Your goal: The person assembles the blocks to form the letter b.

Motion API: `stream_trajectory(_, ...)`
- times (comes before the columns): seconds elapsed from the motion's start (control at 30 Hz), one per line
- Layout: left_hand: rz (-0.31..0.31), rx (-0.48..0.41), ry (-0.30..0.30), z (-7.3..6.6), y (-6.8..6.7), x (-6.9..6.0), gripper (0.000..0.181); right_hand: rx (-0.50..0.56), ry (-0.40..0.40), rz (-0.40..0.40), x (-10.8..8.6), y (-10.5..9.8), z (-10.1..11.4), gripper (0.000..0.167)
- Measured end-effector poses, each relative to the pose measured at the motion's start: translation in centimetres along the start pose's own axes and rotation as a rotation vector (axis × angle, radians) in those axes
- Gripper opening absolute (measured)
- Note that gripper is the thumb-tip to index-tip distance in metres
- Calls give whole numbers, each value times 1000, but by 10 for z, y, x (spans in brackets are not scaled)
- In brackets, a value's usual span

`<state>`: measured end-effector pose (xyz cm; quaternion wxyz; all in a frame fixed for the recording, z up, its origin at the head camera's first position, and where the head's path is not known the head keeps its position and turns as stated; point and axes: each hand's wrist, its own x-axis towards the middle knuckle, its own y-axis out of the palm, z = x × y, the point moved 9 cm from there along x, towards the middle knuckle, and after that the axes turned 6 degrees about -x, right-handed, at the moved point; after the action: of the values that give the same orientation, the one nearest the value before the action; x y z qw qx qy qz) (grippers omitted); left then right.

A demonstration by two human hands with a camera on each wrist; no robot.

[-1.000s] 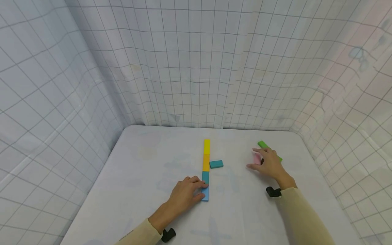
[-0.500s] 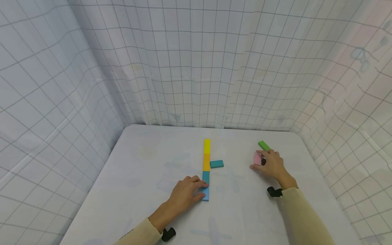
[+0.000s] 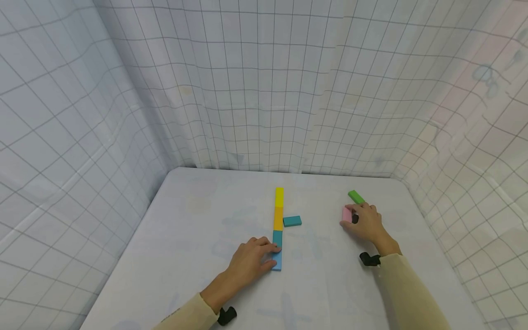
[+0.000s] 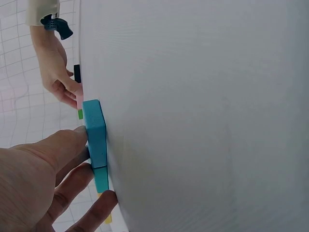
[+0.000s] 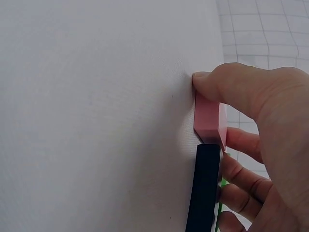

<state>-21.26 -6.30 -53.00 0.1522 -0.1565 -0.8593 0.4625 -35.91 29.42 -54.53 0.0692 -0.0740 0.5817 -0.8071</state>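
Note:
A straight column on the table runs from a yellow block [image 3: 279, 197] through an orange block [image 3: 278, 218] and a teal block [image 3: 277, 237] to a light blue block [image 3: 277, 264]. My left hand [image 3: 250, 261] rests its fingers and thumb on the two lower blocks from the left. On the right, my right hand [image 3: 365, 223] pinches a pink block [image 3: 347, 214] between thumb and fingers; the right wrist view shows the thumb over the near end of that pink block [image 5: 208, 116]. A black block [image 5: 203, 188] lies right beside it, partly under the hand.
A loose teal block [image 3: 292, 221] lies just right of the column. The green block [image 3: 356, 197] lies behind my right hand, partly covered by it. White gridded curtains [image 3: 264, 91] stand at the back and both sides of the table [image 3: 198, 201].
My right thumb and fingers have drawn closer together around the pink block, and the hand has shifted slightly right and toward me. My left hand has stayed put.

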Motion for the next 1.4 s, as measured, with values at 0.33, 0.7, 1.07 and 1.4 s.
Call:
stream_trajectory(0.33, -5, 1, 4, 1, 1, 0, 38, 20, -6, -21, 0, 1, 0, 68)
stream_trajectory(0.7, -4, 4, 5, 1, 1, 0, 38, 17, -4, -23, -1, 3, 2, 68)
stream_trajectory(1.07, 15, 34, 2, -1, 1, 0, 39, 36, -38, -22, -5, 3, 14, 67)
stream_trajectory(1.4, 26, 19, -13, 0, 3, 1, 38, 116, -62, 9, -12, 1, 29, 63)
